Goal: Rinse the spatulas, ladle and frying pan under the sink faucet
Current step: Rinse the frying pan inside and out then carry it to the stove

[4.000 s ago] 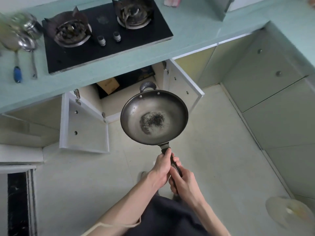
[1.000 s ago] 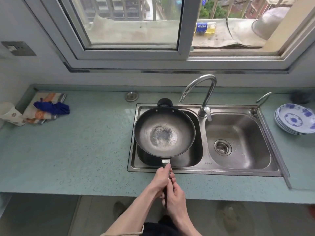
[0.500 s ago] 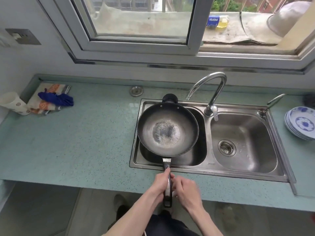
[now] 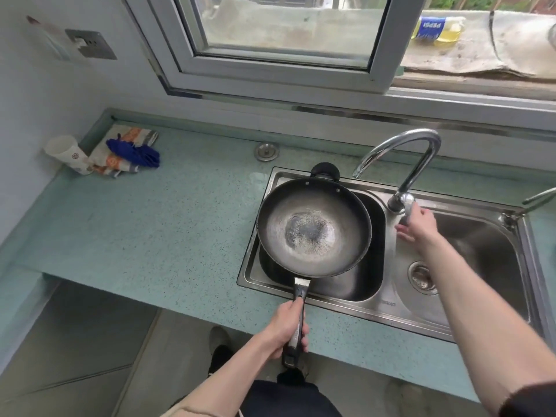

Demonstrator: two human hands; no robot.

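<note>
A dark frying pan [image 4: 313,227] with burnt residue in its middle hovers over the left basin of a steel double sink [image 4: 382,299]. My left hand [image 4: 287,328] grips the pan's long handle above the counter's front edge. My right hand [image 4: 416,227] reaches to the base of the curved chrome faucet [image 4: 418,164] and holds its lever. The spout's mouth points down behind the pan's far rim. No water is visible. Spatulas and a ladle are out of view.
A teal counter [image 4: 156,233] runs left of the sink, with a paper cup [image 4: 67,155] and a folded cloth with a blue rag [image 4: 129,152] in its back left corner. A spare drain plug [image 4: 266,152] lies behind the sink. A window spans the back wall.
My right hand has let go of the pan handle and moved up right to the faucet lever. The left hand alone now holds the pan over the left basin.
</note>
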